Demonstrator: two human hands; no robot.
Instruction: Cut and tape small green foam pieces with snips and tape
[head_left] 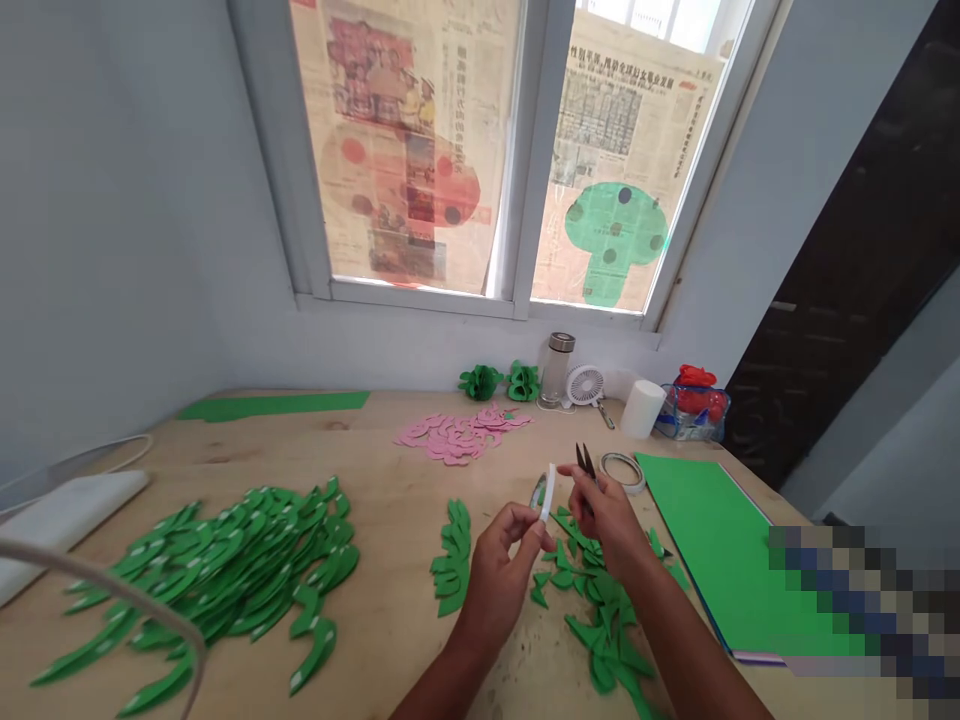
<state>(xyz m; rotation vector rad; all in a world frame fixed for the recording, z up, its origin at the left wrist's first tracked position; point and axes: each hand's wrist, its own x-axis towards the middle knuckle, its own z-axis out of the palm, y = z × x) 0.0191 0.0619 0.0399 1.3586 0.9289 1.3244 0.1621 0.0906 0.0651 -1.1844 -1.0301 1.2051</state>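
Observation:
My left hand [506, 560] pinches a narrow roll of white tape [548, 492], held upright above the table. Close to its right, my right hand [607, 510] is wrapped round dark scissors [585, 461], their blades pointing up and slightly apart; a fingertip reaches toward the tape's top edge. Below my hands lie green paper scraps [600, 600]. A short row of overlapping green leaf pieces [452, 560] sits left of my left hand. Farther left is a large pile of green cut leaves [240, 560] with small white patches on them.
Pink cut-outs [457, 435] lie toward the back. Behind them stand green paper shapes [480, 382], a glass bottle [556, 372], a small fan [585, 385] and a white roll [643, 408]. Another tape roll [622, 472] and green sheets [742, 550] are right. A cable [112, 590] crosses front left.

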